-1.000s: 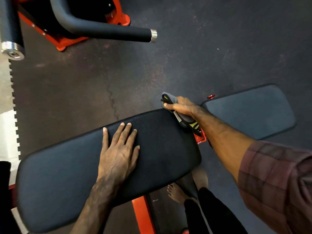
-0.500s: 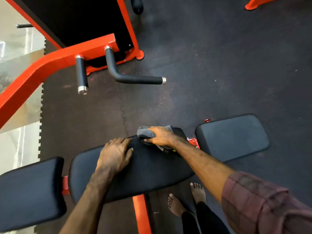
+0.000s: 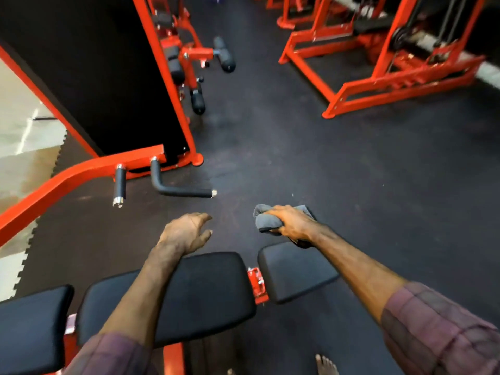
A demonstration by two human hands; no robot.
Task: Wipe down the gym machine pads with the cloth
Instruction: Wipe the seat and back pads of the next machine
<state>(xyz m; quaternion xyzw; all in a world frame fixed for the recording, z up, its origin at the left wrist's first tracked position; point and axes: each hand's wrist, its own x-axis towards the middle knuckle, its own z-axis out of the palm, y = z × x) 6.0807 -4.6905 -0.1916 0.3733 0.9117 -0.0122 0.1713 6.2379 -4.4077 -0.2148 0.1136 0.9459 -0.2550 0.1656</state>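
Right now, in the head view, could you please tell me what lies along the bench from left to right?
Left pad → middle pad → red bracket → right pad. Above them, the left hand hangs free, and to its right the right hand grips the grey cloth.

A dark speckled rubber floor point(image 3: 297, 147) carries a red steel rack frame point(image 3: 378, 85) at the far right. At the left, two black foam-covered handles with chrome ends point(image 3: 186, 191) hang from a curved red steel arm point(image 3: 67, 175) (beside a tall black panel point(image 3: 89, 77)).

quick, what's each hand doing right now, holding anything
Left hand: open, fingers relaxed, holding nothing, raised beyond the middle pad.
Right hand: gripping the bunched grey cloth, past the far edge of the right pad.
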